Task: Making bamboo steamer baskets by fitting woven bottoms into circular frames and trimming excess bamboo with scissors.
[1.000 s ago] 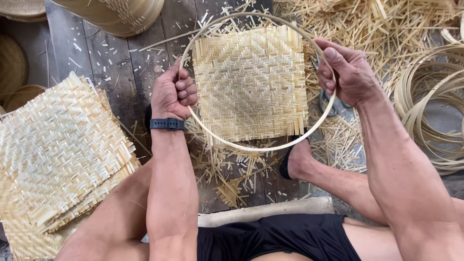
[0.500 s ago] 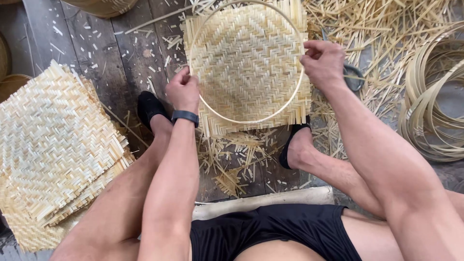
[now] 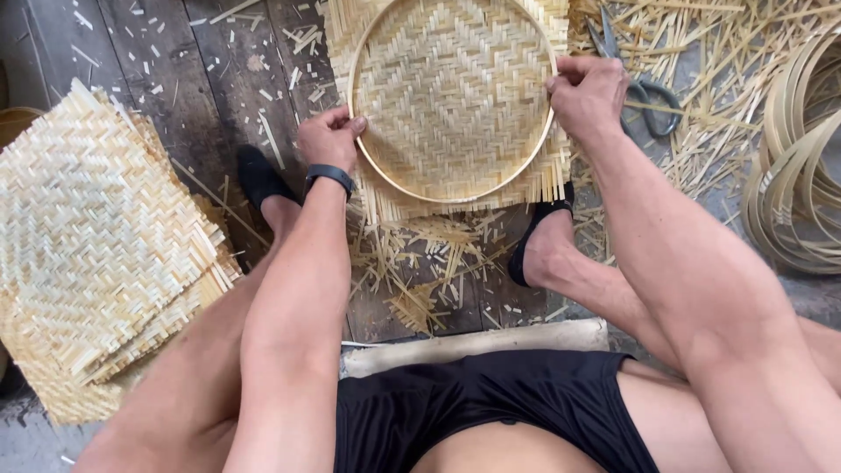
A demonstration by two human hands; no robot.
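Both hands, left hand (image 3: 328, 140) and right hand (image 3: 589, 92), pinch the bamboo hoop (image 3: 377, 171) at opposite sides, fingers closed; the woven bamboo mat (image 3: 451, 88) on the floor looks light, springy, fray-edged.

1. A stack of woven bamboo mats (image 3: 96, 254) lies on the dark wooden floor (image 3: 210, 79); it is the landmark here.
2. Right of the stack, well apart, short bamboo offcuts (image 3: 420, 271) are scattered on the planks.
3. Far to the right of the stack, scissors (image 3: 644, 83) with grey handles lie among loose bamboo strips (image 3: 736, 52).
4. Farthest right from the stack, coiled bamboo hoops (image 3: 802, 175) lie in a pile.
5. Just above the stack, at the left edge, part of a round basket (image 3: 13, 123) shows.
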